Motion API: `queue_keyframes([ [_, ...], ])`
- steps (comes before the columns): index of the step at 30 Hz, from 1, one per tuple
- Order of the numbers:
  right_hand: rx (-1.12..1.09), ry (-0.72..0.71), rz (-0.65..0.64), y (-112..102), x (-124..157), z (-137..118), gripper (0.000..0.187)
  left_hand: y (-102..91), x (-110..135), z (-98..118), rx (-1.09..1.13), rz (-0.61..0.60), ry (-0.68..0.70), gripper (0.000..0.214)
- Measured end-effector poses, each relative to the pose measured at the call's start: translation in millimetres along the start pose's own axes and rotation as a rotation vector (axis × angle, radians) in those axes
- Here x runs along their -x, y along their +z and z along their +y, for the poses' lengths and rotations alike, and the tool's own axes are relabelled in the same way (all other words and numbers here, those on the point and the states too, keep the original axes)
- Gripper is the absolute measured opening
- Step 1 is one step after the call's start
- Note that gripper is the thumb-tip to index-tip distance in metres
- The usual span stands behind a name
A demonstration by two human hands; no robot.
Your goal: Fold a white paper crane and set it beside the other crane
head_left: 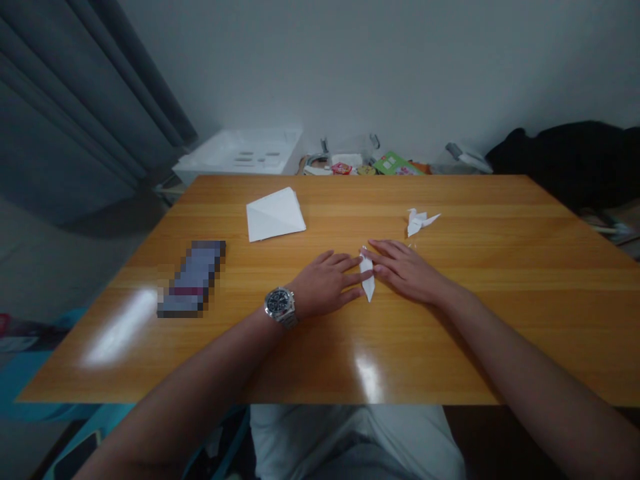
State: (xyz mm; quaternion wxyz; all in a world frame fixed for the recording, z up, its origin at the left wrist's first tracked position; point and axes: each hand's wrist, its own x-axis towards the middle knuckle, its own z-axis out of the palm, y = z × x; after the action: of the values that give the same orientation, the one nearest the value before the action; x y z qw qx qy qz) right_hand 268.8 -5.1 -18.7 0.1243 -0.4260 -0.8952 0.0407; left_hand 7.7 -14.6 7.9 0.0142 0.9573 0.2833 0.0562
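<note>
A small folded piece of white paper [368, 278] lies on the wooden table [450, 333] between my two hands. My left hand [327, 283], with a metal wristwatch, lies flat with fingers stretched out, its fingertips touching the paper's left edge. My right hand [407, 271] also lies flat with fingers extended, pressing on the paper's right side. Behind my right hand sits a finished white paper crane [419, 221]. A stack of white paper sheets [275, 214] rests farther back on the left.
A blurred-out rectangular object [192, 278] lies on the table's left side. Beyond the far edge stand a white box [240, 155], small colourful packets [370, 165] and a dark bundle [570, 157]. A grey curtain [75, 100] hangs at left.
</note>
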Motion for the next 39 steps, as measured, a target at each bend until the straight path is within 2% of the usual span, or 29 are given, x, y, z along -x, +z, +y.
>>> queue_keyframes([
  [11,0.081,0.025,-0.028,2,-3,0,0.053,3.1,2,-2,-0.011,-0.034,-0.007,0.052],
  [17,0.040,0.090,-0.054,-1,-3,-3,0.055,1.3,1,-3,0.022,-0.060,-0.005,0.051],
  [26,0.001,0.049,-0.014,3,-2,2,0.053,3.1,-4,-6,0.103,0.026,-0.017,0.043],
  [29,-0.084,0.000,0.067,-1,-2,3,0.048,3.3,-6,-7,0.142,0.067,-0.002,0.040],
  [33,-0.271,-0.056,0.172,-9,-3,2,0.032,2.4,-8,-7,0.212,0.112,-0.003,0.037],
  [39,-0.373,-0.130,0.154,-10,-2,0,0.021,2.7,-13,-6,0.233,0.153,-0.042,0.032],
])
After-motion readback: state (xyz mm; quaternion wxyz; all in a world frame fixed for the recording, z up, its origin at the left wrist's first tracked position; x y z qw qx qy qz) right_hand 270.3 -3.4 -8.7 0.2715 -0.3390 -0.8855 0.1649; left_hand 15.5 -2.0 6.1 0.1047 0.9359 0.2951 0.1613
